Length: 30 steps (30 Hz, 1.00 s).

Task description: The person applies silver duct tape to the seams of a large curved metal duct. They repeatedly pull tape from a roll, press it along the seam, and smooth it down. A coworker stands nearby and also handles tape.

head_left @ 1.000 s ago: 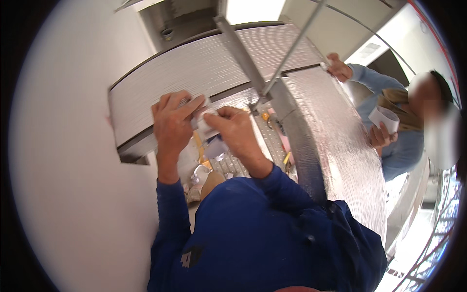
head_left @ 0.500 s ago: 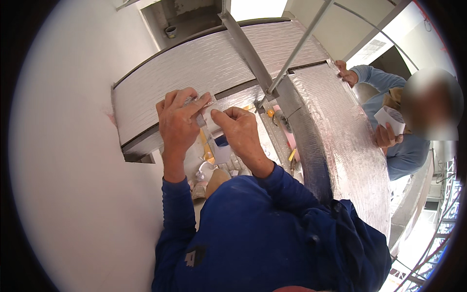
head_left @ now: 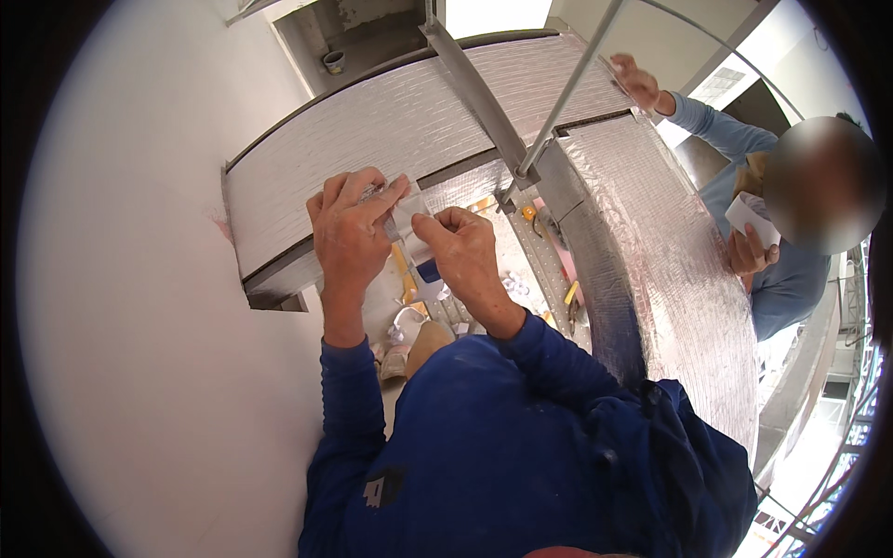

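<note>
Both my hands are raised in front of the foil-faced duct, at the near edge of its cross section. Between them is a short shiny strip of foil tape [head_left: 407, 220]; its lower end hangs down and reflects dark blue. My left hand [head_left: 352, 223] has its fingers bent over the strip's upper left, pinching it by the edge. With thumb pressed to forefinger, my right hand [head_left: 456, 251] grips the strip's right side. The exact contact under the fingertips is hidden. Behind my hands runs the silvery cross duct [head_left: 363, 126].
A second foil-covered duct [head_left: 684, 251] runs along my right. A metal bar [head_left: 474, 98] and a threaded rod [head_left: 577, 84] cross over the ducts. Left stands a white wall [head_left: 139, 279]. A co-worker [head_left: 791, 288] beyond the right duct holds a white piece [head_left: 752, 219]. Perforated planks [head_left: 530, 256] lie below.
My hands keep nearly the same grip on the foil tape, while the whole view shifts slightly. The co-worker's far hand has lifted from the duct's edge and opened, moving toward the far side.
</note>
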Available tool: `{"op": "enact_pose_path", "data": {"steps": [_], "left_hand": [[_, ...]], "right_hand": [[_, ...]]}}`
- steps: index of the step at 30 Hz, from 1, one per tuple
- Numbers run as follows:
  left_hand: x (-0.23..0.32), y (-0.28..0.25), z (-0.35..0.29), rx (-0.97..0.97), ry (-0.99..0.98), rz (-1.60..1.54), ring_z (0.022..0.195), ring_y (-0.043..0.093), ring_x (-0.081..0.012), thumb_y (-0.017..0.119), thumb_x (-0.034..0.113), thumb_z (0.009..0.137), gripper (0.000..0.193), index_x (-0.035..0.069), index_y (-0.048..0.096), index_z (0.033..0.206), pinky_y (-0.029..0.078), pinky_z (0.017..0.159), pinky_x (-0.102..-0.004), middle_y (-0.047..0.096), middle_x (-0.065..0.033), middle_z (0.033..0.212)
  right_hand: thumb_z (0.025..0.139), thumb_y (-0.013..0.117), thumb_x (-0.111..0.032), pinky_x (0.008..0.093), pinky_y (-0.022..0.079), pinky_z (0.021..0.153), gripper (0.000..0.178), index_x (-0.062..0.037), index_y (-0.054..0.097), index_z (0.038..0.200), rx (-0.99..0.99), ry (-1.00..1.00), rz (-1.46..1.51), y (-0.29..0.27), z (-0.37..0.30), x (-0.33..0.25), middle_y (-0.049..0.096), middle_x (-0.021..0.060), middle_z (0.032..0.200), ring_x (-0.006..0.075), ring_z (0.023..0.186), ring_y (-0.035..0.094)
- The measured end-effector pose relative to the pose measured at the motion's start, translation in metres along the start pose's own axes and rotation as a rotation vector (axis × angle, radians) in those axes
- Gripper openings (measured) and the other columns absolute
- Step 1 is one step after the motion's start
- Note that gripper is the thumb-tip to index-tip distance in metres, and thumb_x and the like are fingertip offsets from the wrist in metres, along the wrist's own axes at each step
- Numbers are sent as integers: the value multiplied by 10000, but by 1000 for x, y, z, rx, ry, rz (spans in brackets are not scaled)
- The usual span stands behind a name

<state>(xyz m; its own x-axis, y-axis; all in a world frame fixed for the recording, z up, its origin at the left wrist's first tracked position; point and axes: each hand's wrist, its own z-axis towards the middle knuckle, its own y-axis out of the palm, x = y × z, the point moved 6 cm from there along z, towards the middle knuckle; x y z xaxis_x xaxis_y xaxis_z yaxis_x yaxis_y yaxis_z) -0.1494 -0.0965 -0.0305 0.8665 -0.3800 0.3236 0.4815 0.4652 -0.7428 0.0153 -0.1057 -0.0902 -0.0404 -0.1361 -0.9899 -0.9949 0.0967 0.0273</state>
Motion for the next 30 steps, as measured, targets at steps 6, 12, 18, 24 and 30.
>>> {"op": "enact_pose_path", "data": {"steps": [6,12,18,24,30], "left_hand": [[-1,1,0,-11,11,7,1163,629,-215,766,-2,854,434,227,892,1201,407,1049,-405,736,61,1169],[0,-2,2,-42,31,-11,1163,629,-211,813,8,836,430,216,884,1206,409,1037,-409,724,56,1177],[-4,-6,5,-131,32,-75,1225,597,-232,781,-52,823,510,207,867,1254,403,1068,-424,713,45,1252],[-2,-11,6,-95,37,-125,1193,606,-214,844,79,840,362,172,885,1187,405,1045,-411,731,52,1212],[-3,3,5,52,-28,-47,1146,641,-184,901,277,824,282,157,908,1079,409,1049,-392,789,75,1097]], "right_hand": [[947,790,-297,361,469,573,417,82,719,789,8,-2,-49,0,6,10,648,88,642,126,624,576],[962,796,-316,363,473,573,429,71,728,791,27,-25,-27,2,9,15,655,86,643,133,623,592],[986,793,-354,359,468,556,466,66,730,795,19,3,-7,3,9,16,662,86,651,129,616,587],[979,794,-346,366,471,556,470,76,718,787,38,-4,-62,3,14,21,663,95,652,135,618,590],[952,788,-315,378,495,572,448,93,719,778,23,-53,-51,4,16,23,665,118,632,148,611,612]]}}
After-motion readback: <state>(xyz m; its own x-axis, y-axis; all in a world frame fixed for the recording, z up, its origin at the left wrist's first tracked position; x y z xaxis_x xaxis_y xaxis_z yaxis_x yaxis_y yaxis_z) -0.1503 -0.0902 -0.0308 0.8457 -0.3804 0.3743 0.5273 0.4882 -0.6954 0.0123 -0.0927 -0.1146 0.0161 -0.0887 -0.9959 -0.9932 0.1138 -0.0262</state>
